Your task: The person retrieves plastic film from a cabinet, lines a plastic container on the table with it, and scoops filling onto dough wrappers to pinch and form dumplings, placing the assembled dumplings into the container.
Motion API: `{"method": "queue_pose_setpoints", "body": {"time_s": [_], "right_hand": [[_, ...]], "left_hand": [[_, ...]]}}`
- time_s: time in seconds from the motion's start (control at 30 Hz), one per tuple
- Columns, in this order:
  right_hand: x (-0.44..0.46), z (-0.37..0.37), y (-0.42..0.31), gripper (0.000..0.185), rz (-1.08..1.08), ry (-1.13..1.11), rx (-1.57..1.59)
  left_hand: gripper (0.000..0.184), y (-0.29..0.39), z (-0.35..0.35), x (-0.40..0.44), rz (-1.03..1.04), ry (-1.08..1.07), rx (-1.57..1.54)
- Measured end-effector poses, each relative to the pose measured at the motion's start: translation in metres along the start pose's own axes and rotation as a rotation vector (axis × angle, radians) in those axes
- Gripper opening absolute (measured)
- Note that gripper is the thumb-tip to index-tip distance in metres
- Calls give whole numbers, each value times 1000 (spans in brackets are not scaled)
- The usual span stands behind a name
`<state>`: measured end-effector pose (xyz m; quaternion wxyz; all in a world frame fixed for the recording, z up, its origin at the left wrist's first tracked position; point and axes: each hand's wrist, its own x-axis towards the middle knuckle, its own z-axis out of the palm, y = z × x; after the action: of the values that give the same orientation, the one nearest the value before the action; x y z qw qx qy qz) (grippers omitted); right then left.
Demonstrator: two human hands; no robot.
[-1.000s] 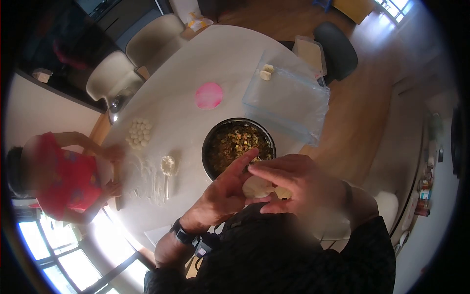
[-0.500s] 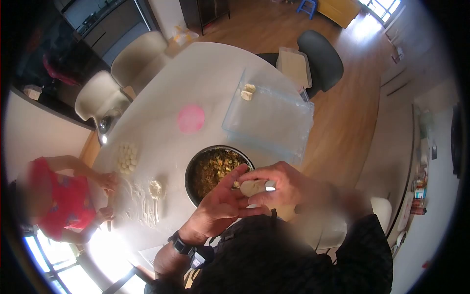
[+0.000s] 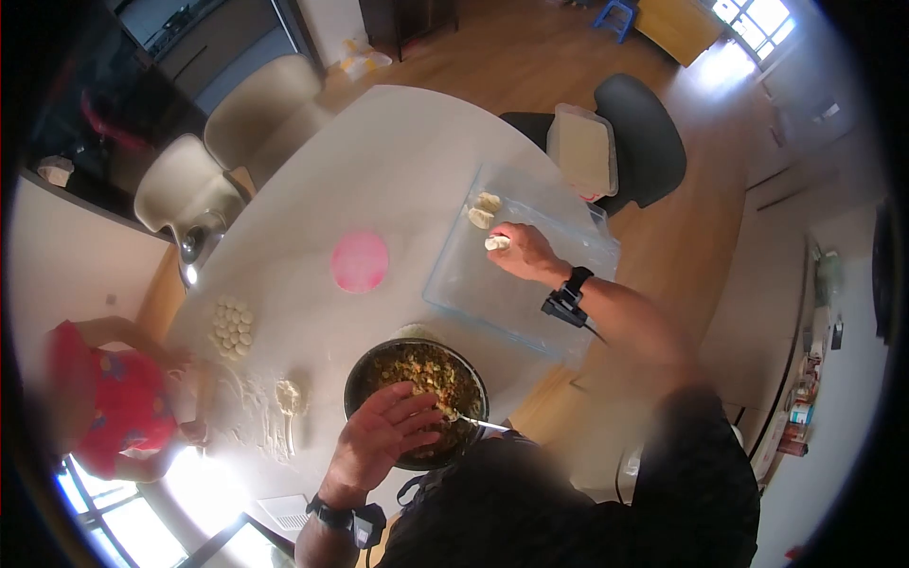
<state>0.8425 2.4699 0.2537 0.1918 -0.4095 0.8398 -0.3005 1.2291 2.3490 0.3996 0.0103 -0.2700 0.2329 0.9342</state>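
Pinched in my right hand (image 3: pixel 530 256) is a pale dumpling (image 3: pixel 496 243), held over the clear tray (image 3: pixel 492 303). Two more dumplings (image 3: pixel 484 210) lie touching at the tray's far left corner, just beyond that hand. My left hand (image 3: pixel 383 433) is open, palm up with fingers spread, and holds nothing. It hovers over the near left side of a dark pot (image 3: pixel 355 379) of chopped filling (image 3: pixel 431 374). A spoon (image 3: pixel 483 422) rests in the filling, its pale handle over the right rim.
A pink round mat (image 3: pixel 360 262) lies mid-table. At left are several dough pieces (image 3: pixel 231 327) and a floury spoon-shaped tool (image 3: pixel 288 398). A person in a red top (image 3: pixel 128 398) is at the left edge. A lidded container (image 3: pixel 582 151) sits on a dark chair (image 3: pixel 644 142).
My right hand has moved away from my left, forward over the tray, carrying the dumpling. My left hand has stayed near the pot, now with its fingers spread. The spoon has come into view.
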Motion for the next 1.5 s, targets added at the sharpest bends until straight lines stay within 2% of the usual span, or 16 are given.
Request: {"method": "queue_pose_setpoints", "body": {"time_s": [0.07, 0.23, 0.37, 0.47, 0.57, 0.67, 0.87, 0.97, 1.07, 1.13, 1.2, 1.27, 1.33, 1.4, 1.47, 1.5], "right_hand": [[8, 16, -5, 29, 86, -52, 6], [4, 46, -21, 27, 137, -269, 75], [1, 68, -23, 28, 60, -352, 181], [-6, 84, -21, 28, -15, -307, 233], [-10, 90, -19, 29, -89, -257, 148], [-8, 77, -21, 31, -55, -415, 192], [-13, 87, -17, 32, -51, -337, 260], [-8, 79, -22, 26, 14, -515, 222], [-2, 73, -25, 31, -58, -644, 91], [-12, 60, -28, 31, -107, -460, 117], [-27, 44, -32, 25, -200, -75, 89], [-51, -7, -63, 22, -112, -159, 355], [-93, -44, -85, 25, -155, -266, 303], [-137, -60, -101, 30, -87, -566, 224], [-174, -58, -124, 39, -159, -687, 168], [-195, -47, -129, 41, -125, -639, 253]], "left_hand": [[60, 2, -12, -3, 35, 79, 12], [56, 5, -36, -3, 45, 230, -49], [57, 9, -41, 5, 29, 309, -106], [55, 10, -44, 10, 46, 263, -43], [58, 13, -41, 16, 22, 316, -106], [58, 14, -41, 17, 18, 314, -99], [55, 11, -50, 13, 35, 309, -91], [48, 9, -57, 7, 97, 268, -78], [49, 10, -70, -3, 78, 384, -21], [48, 12, -70, -17, 160, 359, 11], [47, 13, -78, -36, 205, 398, 19], [48, 9, -93, -58, 271, 430, -82], [48, -1, -111, -84, 320, 510, -62], [47, -9, -126, -103, 302, 571, -80], [43, -24, -145, -115, 315, 567, -123], [42, -30, -150, -117, 305, 573, -139]]}}
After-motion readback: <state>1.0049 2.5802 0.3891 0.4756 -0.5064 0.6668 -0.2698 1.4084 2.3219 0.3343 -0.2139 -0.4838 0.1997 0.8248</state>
